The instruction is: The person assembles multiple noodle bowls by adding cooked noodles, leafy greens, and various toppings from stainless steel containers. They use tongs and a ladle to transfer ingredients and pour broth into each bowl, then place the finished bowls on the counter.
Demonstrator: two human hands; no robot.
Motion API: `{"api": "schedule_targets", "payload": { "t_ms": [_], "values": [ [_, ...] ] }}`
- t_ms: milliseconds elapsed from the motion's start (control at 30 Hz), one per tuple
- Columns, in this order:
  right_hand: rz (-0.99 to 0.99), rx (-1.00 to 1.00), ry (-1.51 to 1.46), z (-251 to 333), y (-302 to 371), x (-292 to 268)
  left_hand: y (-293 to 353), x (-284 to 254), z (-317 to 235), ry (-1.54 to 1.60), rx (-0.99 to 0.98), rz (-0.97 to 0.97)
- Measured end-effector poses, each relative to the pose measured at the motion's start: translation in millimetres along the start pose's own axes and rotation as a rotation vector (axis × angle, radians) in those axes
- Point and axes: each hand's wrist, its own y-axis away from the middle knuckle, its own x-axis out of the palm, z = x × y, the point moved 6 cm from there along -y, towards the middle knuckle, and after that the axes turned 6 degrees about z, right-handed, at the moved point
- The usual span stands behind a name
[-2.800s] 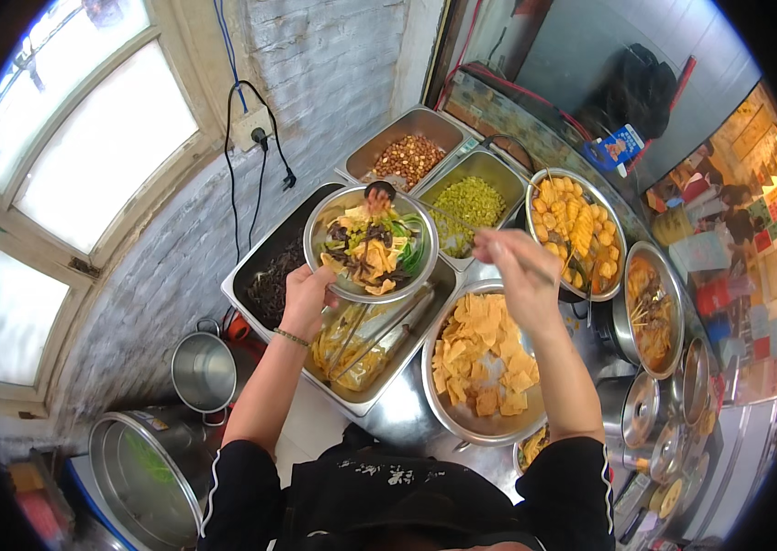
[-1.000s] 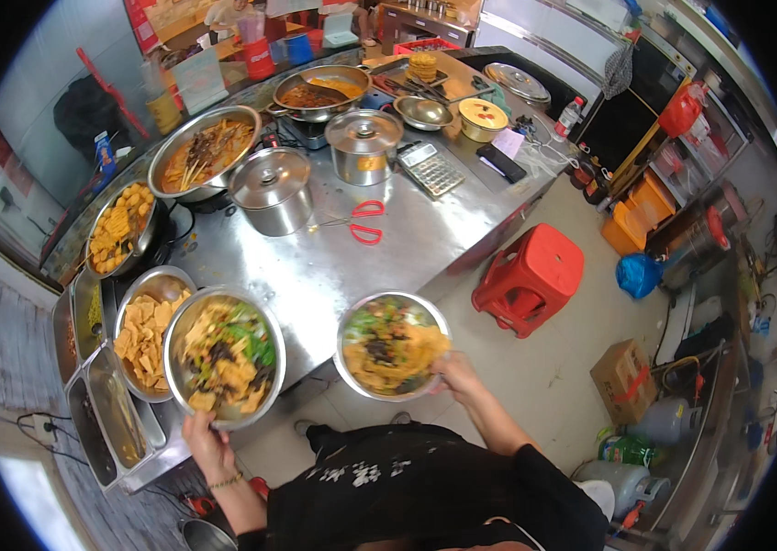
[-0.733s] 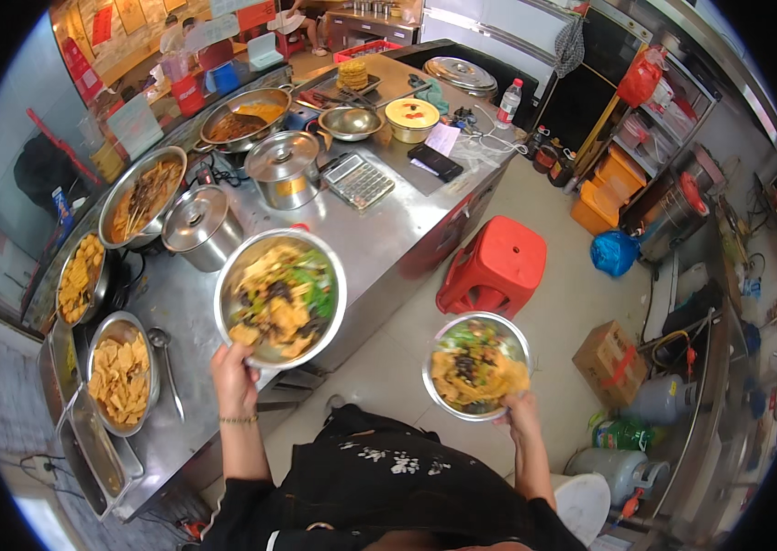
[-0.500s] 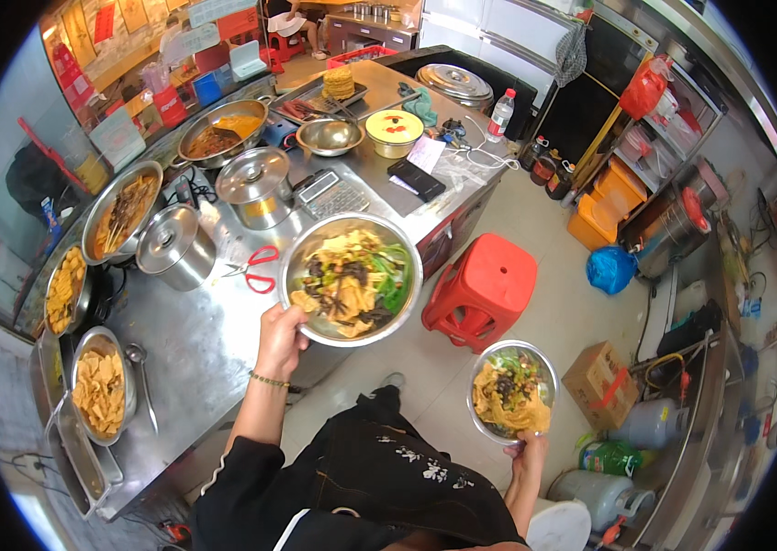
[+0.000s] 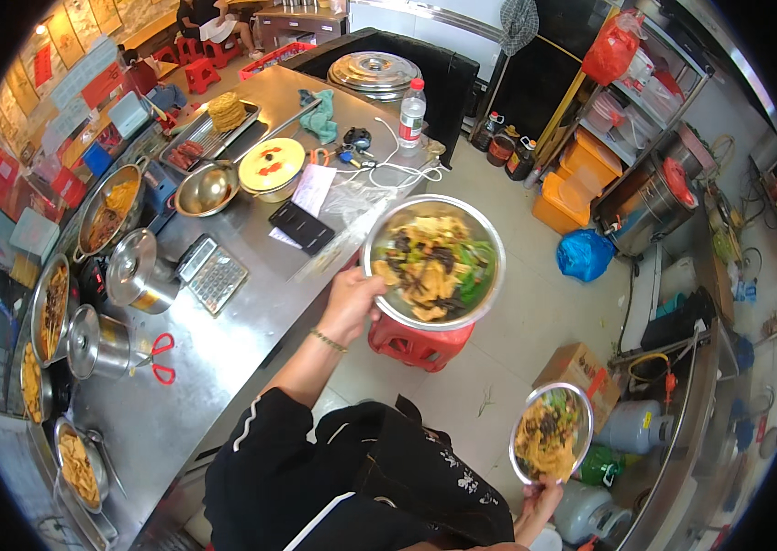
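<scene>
- Fingers [image 5: 374, 287] of the left hand [image 5: 353, 300] clamp a steel bowl [image 5: 482, 226], forearm [image 5: 301, 372] slanting up-right.
- Right hand [image 5: 544, 499], lower, pinches a second bowl [image 5: 583, 421] by its near rim.

The floor [image 5: 526, 308] has pale tiles. A long metal table [image 5: 200, 367] stands on it, and its top shines white where light hits. I see a red stool [image 5: 420, 347] near it. Smaller red stools [image 5: 200, 76] sit far back, and an orange wall [image 5: 62, 46] glows there.
</scene>
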Motion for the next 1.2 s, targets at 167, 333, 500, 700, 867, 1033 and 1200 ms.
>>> {"api": "schedule_targets", "payload": {
  "t_ms": [167, 333, 500, 700, 867, 1033, 1200],
  "values": [
    [-0.151, 0.036, -0.053, 23, -88, -54, -96, 117, 50, 0.020, -0.032, 0.072],
    [-0.082, -0.003, 0.029, 120, -210, -48, -160, 194, 90, 0.017, -0.022, -0.001],
    [0.128, -0.025, 0.142, 225, -351, 21, -201, 243, 94, 0.063, 0.012, -0.259],
    [0.361, 0.015, 0.198, 292, -493, 159, -241, 250, 72, 0.045, 0.071, -0.439],
    [0.493, 0.013, 0.252, 330, -561, 290, -310, 244, 55, 0.070, 0.148, -0.568],
    [0.545, 0.023, 0.318, 382, -615, 394, -414, 260, 26, 0.159, 0.141, -0.581],
    [0.576, 0.017, 0.391, 420, -675, 501, -500, 256, -3, 0.228, 0.157, -0.597]
  ]
}}
